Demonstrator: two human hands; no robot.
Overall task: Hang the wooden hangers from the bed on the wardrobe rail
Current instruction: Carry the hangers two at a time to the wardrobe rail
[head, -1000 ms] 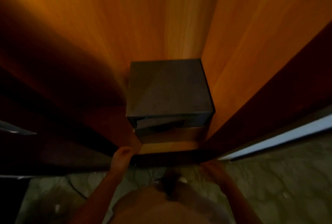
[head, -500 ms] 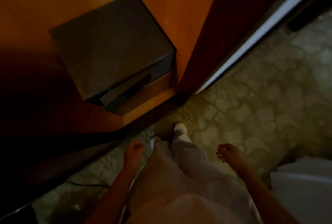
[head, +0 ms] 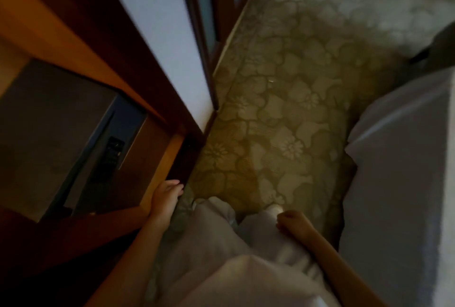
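Observation:
No wooden hanger and no wardrobe rail are in view. The open wooden wardrobe (head: 61,43) fills the left side, and the white bed (head: 403,171) shows at the right edge. My left hand (head: 165,196) hangs empty beside the wardrobe's bottom front edge, fingers loosely apart. My right hand (head: 294,224) hangs low at my right leg, fingers curled with nothing in them. The picture is dim and blurred.
A dark grey safe (head: 46,129) with a keypad sits on the wardrobe floor. A wardrobe door (head: 157,31) with a pale face stands open. Green floral-patterned carpet (head: 283,109) runs between wardrobe and bed. My legs in light trousers are at the bottom.
The view has swung right, from the wardrobe's inside to the carpet and bed. Both empty hands have come down to my sides.

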